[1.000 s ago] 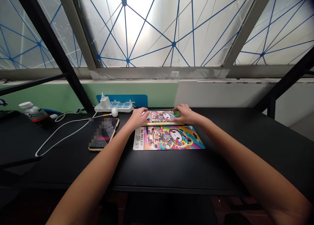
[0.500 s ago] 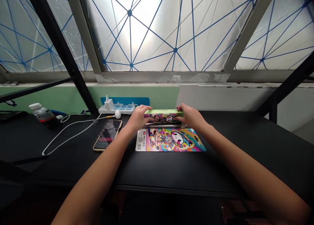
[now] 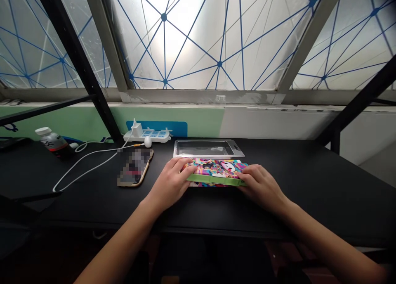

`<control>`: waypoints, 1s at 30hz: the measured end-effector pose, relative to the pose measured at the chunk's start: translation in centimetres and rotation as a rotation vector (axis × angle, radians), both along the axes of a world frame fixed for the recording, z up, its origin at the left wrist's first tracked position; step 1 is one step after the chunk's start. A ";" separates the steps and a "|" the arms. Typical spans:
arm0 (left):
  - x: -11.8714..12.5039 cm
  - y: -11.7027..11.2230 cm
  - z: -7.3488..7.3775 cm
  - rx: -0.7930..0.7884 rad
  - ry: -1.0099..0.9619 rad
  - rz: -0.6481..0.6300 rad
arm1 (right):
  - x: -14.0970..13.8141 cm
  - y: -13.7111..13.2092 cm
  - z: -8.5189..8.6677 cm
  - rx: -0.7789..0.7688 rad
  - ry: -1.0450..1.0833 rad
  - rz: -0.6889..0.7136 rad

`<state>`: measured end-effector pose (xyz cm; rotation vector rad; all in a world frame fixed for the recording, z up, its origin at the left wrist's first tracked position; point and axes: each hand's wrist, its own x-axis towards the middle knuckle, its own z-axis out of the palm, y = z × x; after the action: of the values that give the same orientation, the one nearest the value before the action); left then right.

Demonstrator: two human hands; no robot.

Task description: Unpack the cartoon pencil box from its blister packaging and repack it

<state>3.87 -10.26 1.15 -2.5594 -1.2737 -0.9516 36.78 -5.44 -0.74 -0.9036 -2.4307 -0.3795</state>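
A colourful pencil box [image 3: 213,167] with a cartoon print and a light green side lies between my two hands, over the printed backing card [image 3: 206,185]. Most of that card is hidden beneath it. My left hand [image 3: 173,181] grips the box's left end, fingers on top. At the right end, my right hand [image 3: 260,185] holds it in the same way. Just behind the box, a clear plastic blister tray [image 3: 208,148] lies on the black table.
To the left lies a phone [image 3: 135,168] beside a white cable [image 3: 89,155]. A white power strip [image 3: 148,134] stands against the wall. Farther left, a bottle with a white cap [image 3: 52,141] stands near a black metal post [image 3: 83,69]. The black table [image 3: 324,185] extends to the right.
Both hands have brought the pencil box nearer to me, out of the clear tray and over the card. Its printed face now shows tilted upward, and the tray behind has come into sight.
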 end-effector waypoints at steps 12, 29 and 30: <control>-1.9 -0.7 -1.9 -0.578 -0.265 0.200 | -0.6 0.0 0.9 -0.497 0.189 0.023; -1.7 -0.9 -2.0 -0.634 -0.286 0.161 | 1.4 2.1 0.3 -0.708 0.616 -0.187; -1.7 -0.8 -1.9 -0.628 -0.289 0.165 | 1.6 1.5 0.2 -0.713 0.619 -0.178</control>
<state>2.13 -11.09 -0.77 -2.7368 -2.1197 -1.0438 38.38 -3.95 -0.50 -1.2889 -1.8932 0.6687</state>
